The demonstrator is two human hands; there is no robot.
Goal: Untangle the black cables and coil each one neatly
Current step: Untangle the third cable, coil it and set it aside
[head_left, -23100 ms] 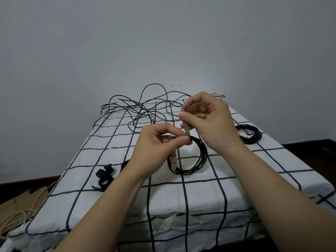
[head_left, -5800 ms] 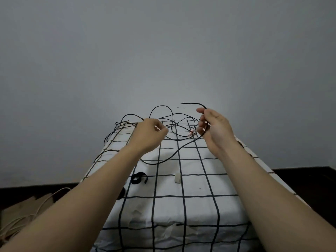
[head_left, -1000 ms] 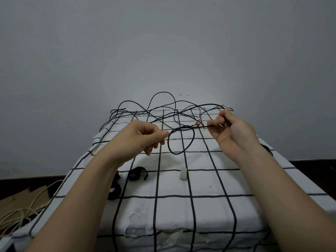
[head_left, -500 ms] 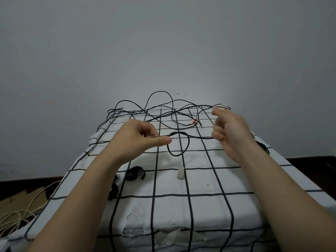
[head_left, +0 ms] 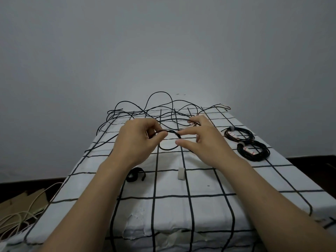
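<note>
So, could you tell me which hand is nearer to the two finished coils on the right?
Right. The right hand is just left of the finished coils, beside them; the left hand is farther left, beyond it, pinching the small cable loop.

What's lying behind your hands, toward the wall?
A loose tangle of black cables on the checked cloth. The left hand and right hand hide where the pinched loop joins it.
</note>
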